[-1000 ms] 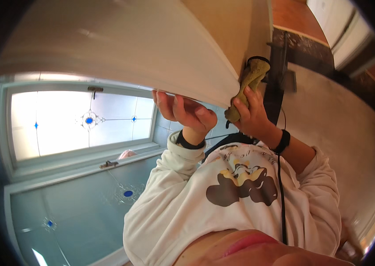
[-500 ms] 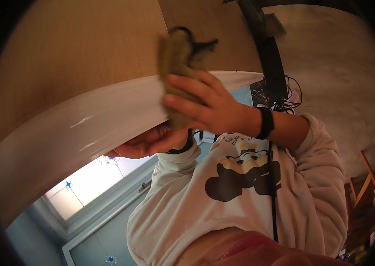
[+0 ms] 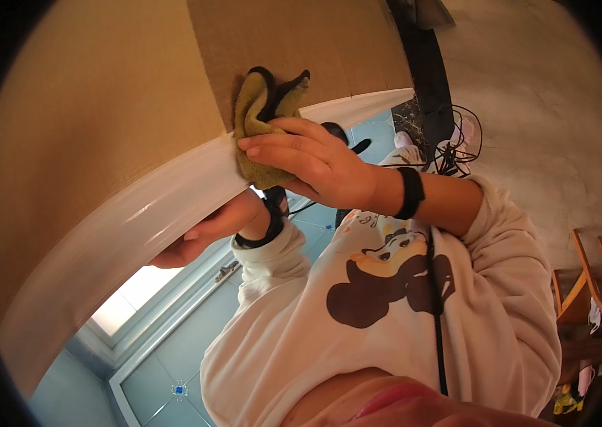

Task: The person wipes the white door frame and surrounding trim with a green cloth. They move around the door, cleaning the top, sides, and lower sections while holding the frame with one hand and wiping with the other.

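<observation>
Two hands are meeting at the white rounded edge point(image 3: 137, 220), which is running as a long band from the lower left of the frame up to the upper right. The right hand point(image 3: 315, 160), nearer the frame's centre, is lying flat with fingers spread over an olive-green cloth point(image 3: 262, 124), pressing it onto that edge where the brown surface point(image 3: 102, 121) begins; the cloth is bunching upward above the fingertips (its dark trim is showing at the top). The left hand point(image 3: 205, 235) is sitting just below and left of it, fingers curling under the white edge, holding nothing else. Both wrists are wearing black bands.
</observation>
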A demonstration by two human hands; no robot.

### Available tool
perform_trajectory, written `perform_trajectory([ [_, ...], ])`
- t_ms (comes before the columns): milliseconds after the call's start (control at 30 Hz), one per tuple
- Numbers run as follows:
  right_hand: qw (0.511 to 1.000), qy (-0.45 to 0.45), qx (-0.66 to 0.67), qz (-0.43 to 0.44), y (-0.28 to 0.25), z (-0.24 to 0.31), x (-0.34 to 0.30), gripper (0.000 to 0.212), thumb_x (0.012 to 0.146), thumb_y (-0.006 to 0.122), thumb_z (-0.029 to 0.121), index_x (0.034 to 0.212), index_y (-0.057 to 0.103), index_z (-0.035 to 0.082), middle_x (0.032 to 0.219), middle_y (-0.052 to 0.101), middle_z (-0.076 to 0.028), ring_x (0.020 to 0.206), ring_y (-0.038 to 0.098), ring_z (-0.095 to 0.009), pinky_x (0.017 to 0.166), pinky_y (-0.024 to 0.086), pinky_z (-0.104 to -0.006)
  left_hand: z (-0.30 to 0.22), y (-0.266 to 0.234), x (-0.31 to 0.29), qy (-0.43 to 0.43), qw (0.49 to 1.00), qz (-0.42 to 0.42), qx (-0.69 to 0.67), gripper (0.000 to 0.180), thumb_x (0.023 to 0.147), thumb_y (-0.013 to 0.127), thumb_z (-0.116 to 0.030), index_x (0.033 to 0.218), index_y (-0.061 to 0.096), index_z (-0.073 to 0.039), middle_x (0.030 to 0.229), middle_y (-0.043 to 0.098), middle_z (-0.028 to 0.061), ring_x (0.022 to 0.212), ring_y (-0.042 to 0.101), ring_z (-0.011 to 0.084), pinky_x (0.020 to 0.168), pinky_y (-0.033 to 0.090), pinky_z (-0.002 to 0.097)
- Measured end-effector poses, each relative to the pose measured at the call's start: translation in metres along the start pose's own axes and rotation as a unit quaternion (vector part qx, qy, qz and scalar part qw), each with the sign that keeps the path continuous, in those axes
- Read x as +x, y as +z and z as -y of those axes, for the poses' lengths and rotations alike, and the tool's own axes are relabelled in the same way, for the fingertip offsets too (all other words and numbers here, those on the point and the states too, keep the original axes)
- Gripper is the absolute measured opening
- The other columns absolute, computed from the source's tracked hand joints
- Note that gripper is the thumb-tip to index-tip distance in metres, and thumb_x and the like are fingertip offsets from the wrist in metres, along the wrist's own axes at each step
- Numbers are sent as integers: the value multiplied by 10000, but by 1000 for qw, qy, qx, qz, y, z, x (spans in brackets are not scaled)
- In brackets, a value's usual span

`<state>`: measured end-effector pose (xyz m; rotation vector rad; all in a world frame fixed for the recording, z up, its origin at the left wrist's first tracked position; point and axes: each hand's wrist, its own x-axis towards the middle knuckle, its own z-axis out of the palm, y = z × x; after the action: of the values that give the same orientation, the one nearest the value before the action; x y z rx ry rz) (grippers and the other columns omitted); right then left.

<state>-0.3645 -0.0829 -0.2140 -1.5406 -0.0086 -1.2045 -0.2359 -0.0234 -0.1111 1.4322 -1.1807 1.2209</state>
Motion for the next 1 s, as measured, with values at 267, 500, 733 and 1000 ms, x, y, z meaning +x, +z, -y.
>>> perform_trajectory([
  [267, 970, 210, -44, -113, -18, -53, -78, 450, 778, 761, -31, 1202, 667, 84, 1304, 611, -100, 1206, 561, -338, 1034, 470, -423, 7, -23, 12, 133, 978, 158, -5, 670, 1092, 355, -387, 1598, 118, -18, 1627, 225, 204, 1434, 399, 294, 1159, 388, 449],
  [500, 983, 36, -24, -180, 22, 12, -29, 553, 727, 806, -42, 1240, 645, 88, 1234, 665, -101, 1127, 622, -307, 950, 515, -384, -18, -31, 17, 111, 967, 201, -111, 655, 1073, 461, -337, 1586, 199, -25, 1619, 248, 183, 1384, 462, 271, 1028, 502, 409],
  [733, 967, -41, -178, -176, 34, 26, -30, 437, 672, 760, 74, 1103, 712, 125, 1150, 666, -54, 1037, 620, -298, 892, 527, -403, 11, -39, 17, 186, 970, 148, -46, 583, 1087, 384, -352, 1542, 350, 10, 1591, 328, 216, 1397, 416, 394, 1044, 456, 496],
  [1000, 971, -24, -149, -184, 39, 27, -31, 489, 661, 806, -10, 1125, 695, 96, 1136, 652, -73, 1019, 624, -299, 851, 524, -394, 26, -56, 7, 150, 976, 159, 1, 623, 1091, 348, -422, 1588, 292, -52, 1666, 102, 239, 1525, 209, 413, 1171, 276, 562],
])
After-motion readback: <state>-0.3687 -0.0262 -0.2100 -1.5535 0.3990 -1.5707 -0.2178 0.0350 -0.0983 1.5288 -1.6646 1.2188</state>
